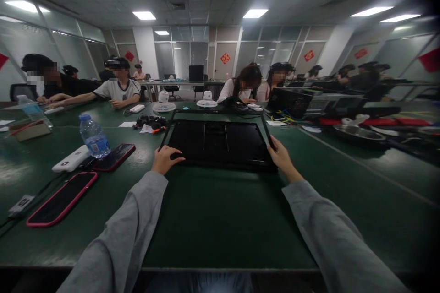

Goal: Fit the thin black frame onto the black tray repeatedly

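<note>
A thin black rectangular frame [266,126], like a screen bezel, is held tilted between my two hands. My left hand [165,160] grips its lower left side, with the thumb and fingers bent around the edge. On the opposite side my right hand [282,159] is closed on the frame's right edge. Within and below the frame's outline lies a wide black panel [185,139], like a monitor's back cover, with a raised strip in its middle. Whether the frame's lower edge touches the panel is too dark to tell.
Left on the green table [220,224] are a water bottle [94,137], a white power bank [71,159] and two red-edged phones [62,199]. Small white fans [206,100] stand behind the panel. A metal pan [359,135] sits right. Several people work farther back.
</note>
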`<state>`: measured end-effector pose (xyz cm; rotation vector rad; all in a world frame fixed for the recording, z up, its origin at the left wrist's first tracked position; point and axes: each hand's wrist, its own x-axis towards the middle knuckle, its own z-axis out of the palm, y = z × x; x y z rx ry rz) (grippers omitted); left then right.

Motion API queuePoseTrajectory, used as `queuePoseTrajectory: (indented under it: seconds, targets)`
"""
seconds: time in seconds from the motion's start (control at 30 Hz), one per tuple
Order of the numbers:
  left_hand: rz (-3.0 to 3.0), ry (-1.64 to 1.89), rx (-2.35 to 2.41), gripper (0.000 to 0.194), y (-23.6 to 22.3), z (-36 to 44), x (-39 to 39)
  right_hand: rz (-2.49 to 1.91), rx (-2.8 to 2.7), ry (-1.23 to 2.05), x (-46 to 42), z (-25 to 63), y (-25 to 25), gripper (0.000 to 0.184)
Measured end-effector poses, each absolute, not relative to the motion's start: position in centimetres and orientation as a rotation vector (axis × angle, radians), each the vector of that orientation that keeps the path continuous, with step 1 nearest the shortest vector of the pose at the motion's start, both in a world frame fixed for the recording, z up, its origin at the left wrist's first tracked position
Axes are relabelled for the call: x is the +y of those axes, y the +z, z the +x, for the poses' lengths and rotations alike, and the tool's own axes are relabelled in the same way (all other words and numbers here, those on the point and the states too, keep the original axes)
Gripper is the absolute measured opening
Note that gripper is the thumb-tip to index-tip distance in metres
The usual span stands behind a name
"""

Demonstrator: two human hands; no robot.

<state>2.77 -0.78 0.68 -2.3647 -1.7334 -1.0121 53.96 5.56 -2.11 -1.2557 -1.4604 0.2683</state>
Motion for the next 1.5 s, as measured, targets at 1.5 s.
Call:
queuePoseTrajectory:
  seconds: [1.5]
  targets:
    - [-1.886,-1.16,-2.408,0.041,-1.3,0.1,1.3,-1.428,-1.518,0.277,4.0,52.9,-3.7,0.046]
